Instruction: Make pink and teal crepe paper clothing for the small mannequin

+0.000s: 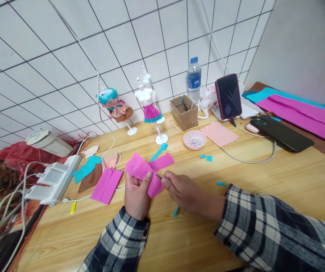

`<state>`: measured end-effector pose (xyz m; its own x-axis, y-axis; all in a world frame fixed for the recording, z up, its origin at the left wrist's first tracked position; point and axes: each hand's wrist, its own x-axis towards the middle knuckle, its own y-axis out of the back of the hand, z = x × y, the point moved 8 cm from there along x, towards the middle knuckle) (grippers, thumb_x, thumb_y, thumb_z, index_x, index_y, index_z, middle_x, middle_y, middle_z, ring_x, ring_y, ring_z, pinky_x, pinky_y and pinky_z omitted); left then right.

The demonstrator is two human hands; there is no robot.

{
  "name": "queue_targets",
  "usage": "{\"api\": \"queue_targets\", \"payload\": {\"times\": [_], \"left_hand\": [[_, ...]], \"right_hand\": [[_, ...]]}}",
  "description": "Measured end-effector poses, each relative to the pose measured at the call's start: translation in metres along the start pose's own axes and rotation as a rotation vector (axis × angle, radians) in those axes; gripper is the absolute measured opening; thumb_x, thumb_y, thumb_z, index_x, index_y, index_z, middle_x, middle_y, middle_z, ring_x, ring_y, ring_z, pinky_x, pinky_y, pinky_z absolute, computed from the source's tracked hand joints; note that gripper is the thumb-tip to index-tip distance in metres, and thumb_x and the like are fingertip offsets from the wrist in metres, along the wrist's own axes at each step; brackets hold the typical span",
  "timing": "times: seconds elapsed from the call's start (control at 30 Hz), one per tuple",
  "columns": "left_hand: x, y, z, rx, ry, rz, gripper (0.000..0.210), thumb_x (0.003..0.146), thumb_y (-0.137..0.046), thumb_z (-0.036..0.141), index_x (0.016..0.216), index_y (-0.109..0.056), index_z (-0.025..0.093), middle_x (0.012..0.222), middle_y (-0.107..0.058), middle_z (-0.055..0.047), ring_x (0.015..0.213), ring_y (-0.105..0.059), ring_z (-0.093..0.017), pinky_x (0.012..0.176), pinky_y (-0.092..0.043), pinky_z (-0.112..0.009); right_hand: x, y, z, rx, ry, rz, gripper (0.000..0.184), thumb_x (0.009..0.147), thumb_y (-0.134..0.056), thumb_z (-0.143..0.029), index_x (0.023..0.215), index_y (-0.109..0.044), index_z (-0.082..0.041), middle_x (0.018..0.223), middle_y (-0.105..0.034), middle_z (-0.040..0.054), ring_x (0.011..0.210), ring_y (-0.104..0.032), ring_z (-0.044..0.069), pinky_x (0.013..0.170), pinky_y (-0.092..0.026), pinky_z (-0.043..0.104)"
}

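Note:
My left hand (pixel 138 192) pinches a piece of magenta crepe paper (pixel 139 166) between thumb and fingers, above the table's middle. Closed round a small pair of scissors (pixel 158 176), my right hand (pixel 180 189) meets the paper's right side; only dark metal blades show and the handles are hidden in the fist. One strip of the paper stands apart above the blades. Behind my hands, a white doll-shaped stand (pixel 147 96) wears a magenta skirt with a turquoise hem. To its left, another stand carries a turquoise, peach and brown paper dress (pixel 117 105).
Left of my hands lie a folded magenta piece (pixel 107 185), turquoise paper (pixel 86 169) and a power strip (pixel 56 181) with cables. Behind are a pink bowl of gems (pixel 194 140), a cardboard box (pixel 184 112) and a bottle (pixel 194 77). Phones (pixel 282 132) and long paper sheets (pixel 301 113) lie right.

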<state>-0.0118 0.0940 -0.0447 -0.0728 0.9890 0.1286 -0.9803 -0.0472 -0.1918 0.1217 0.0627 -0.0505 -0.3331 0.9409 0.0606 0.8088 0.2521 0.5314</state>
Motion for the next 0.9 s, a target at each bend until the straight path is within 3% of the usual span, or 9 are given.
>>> {"api": "queue_targets", "payload": {"times": [0.27, 0.53, 0.73, 0.9], "left_hand": [[0.0, 0.002, -0.0044, 0.003, 0.032, 0.009, 0.049, 0.074, -0.076, 0.026, 0.116, -0.051, 0.026, 0.088, -0.067, 0.001, 0.071, -0.064, -0.013, 0.068, -0.054, -0.024], [0.0008, -0.0007, -0.0015, -0.022, -0.012, -0.01, 0.05, 0.075, -0.075, 0.028, 0.119, -0.051, 0.026, 0.101, -0.067, -0.002, 0.088, -0.065, -0.014, 0.081, -0.052, -0.026], [0.0007, 0.0022, -0.0024, -0.032, -0.006, 0.01, 0.049, 0.075, -0.075, 0.024, 0.119, -0.051, 0.027, 0.085, -0.066, 0.002, 0.087, -0.066, -0.015, 0.085, -0.052, -0.029], [0.0, 0.0005, -0.0022, -0.047, 0.006, -0.012, 0.054, 0.077, -0.074, 0.022, 0.124, -0.047, 0.028, 0.097, -0.067, -0.001, 0.083, -0.065, -0.013, 0.078, -0.053, -0.026]], "right_hand": [[0.0008, -0.0015, -0.0009, -0.023, 0.013, 0.003, 0.026, 0.101, -0.029, -0.036, 0.087, -0.045, -0.021, 0.067, -0.05, -0.0024, 0.06, -0.044, 0.013, 0.056, -0.023, 0.026], [0.0006, 0.0013, -0.0032, -0.041, 0.036, 0.023, 0.026, 0.1, -0.027, -0.036, 0.085, -0.043, -0.022, 0.068, -0.049, -0.0025, 0.059, -0.043, 0.013, 0.056, -0.022, 0.026], [0.001, 0.0034, -0.0008, -0.031, 0.027, 0.035, 0.027, 0.101, -0.026, -0.037, 0.084, -0.041, -0.022, 0.067, -0.049, -0.0027, 0.06, -0.044, 0.014, 0.057, -0.023, 0.026], [-0.0008, 0.0001, -0.0014, 0.008, 0.022, -0.01, 0.026, 0.1, -0.028, -0.038, 0.083, -0.04, -0.023, 0.066, -0.048, -0.0033, 0.06, -0.045, 0.013, 0.056, -0.023, 0.026]]}}
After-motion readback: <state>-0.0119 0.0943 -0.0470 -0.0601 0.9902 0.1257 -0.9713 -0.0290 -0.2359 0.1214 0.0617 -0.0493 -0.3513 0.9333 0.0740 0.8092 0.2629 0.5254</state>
